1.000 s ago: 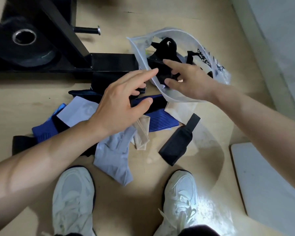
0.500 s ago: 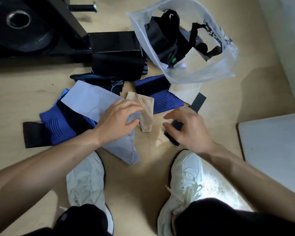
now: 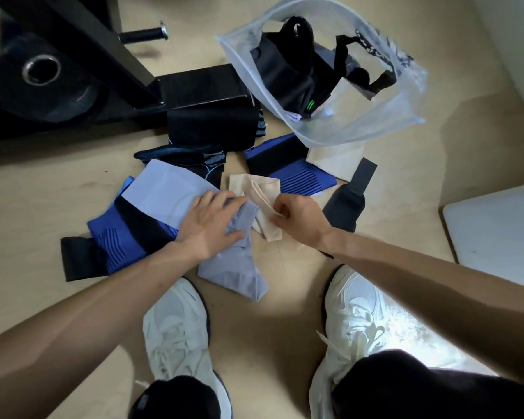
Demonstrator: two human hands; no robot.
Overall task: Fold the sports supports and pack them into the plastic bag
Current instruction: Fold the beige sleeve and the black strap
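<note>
- Supports lie in a loose heap on the floor just short of the bag point(image 3: 384, 122), which sits open with dark supports point(image 3: 288, 83) already inside.
- My left hand point(image 3: 208, 229) is spread flat, pressing on the grey sleeve point(image 3: 170, 192), gripping nothing.
- My right hand point(image 3: 300, 219) is curled, pinching the beige sleeve point(image 3: 262, 192) beside the grey one.
- I judge I am picking out the next piece to fold; most of the heap is unpacked.
- Risk: the beige sleeve touches the grey one, so lifting it may drag or unfold its neighbour.
- Risk: the thin fabric could slip from a light pinch.
- Risk: the bag's mouth looks limp; it may collapse when I push a folded piece in.
</note>
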